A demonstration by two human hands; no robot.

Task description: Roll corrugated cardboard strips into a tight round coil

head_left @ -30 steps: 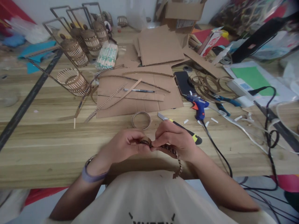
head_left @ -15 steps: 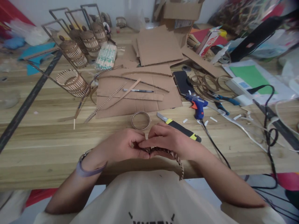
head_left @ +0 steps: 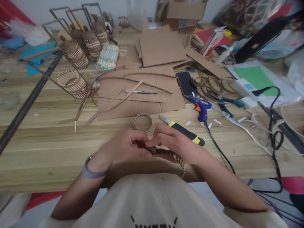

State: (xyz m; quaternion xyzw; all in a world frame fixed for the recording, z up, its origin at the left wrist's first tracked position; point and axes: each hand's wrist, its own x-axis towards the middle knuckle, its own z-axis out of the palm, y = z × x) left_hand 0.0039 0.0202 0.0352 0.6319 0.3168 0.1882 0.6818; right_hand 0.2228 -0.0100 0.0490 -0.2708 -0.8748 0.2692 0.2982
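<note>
Close to my body, over the table's front edge, a ridged cardboard strip (head_left: 175, 155) curves through my fingers. The left end of it is pinched by my left hand (head_left: 129, 146), which wears a bracelet and a purple band at the wrist. My right hand (head_left: 172, 141) is closed on the strip from above, its fingertips meeting those of the left. The strip's free end hangs down below my right palm. A thin cardboard ring (head_left: 142, 122) lies just beyond my hands, and a yellow and black utility knife (head_left: 184, 131) with its blade out lies beside my right hand.
A blue glue gun (head_left: 201, 107) with a black cord lies to the right, near pliers (head_left: 225, 109) and a phone (head_left: 186, 83). Ahead is a cardboard sheet (head_left: 142, 106) bearing strips and a pen (head_left: 141, 92). Stick-and-cardboard lanterns (head_left: 75, 54) stand at the back left.
My left hand and forearm have shifted slightly to the right. My fingers have changed position on the strip, and its hanging end has risen and curled in a little.
</note>
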